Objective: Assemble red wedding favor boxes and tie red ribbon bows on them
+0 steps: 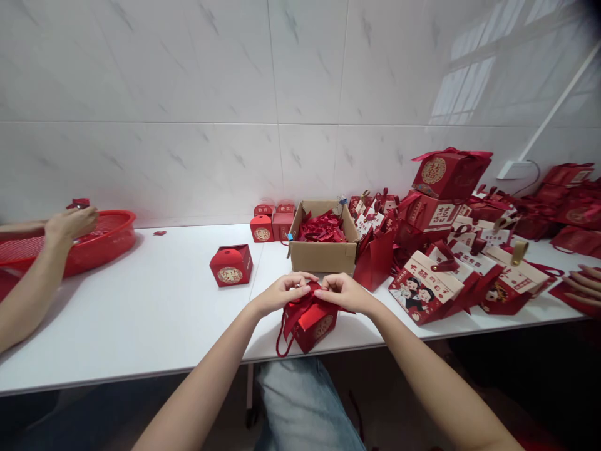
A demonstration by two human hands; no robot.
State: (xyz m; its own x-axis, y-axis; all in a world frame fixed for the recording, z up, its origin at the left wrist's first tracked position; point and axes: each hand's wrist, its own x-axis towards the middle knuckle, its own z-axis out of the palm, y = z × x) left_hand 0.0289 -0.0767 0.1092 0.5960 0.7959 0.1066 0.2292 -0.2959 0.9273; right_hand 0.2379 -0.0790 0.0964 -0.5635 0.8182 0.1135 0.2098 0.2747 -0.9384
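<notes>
A red gift box [310, 329] with a gold round emblem stands near the table's front edge, directly below both hands. Red ribbon [307, 303] lies across its top, and a dark red cord loop [278, 341] hangs down its left side. My left hand [287, 292] pinches the ribbon from the left, fingers closed. From the right, my right hand [344, 292] pinches the same ribbon close by, fingertips nearly meeting. The exact shape of the ribbon between the fingers is partly hidden.
A cardboard box [323, 255] of red ribbon pieces sits just behind. One small red box [231, 265] stands to the left. Decorated bags [425, 288] and stacked boxes [439, 210] crowd the right. Another person's hand [70, 225] works over a red basket [110, 247]; another hand [585, 285] shows far right.
</notes>
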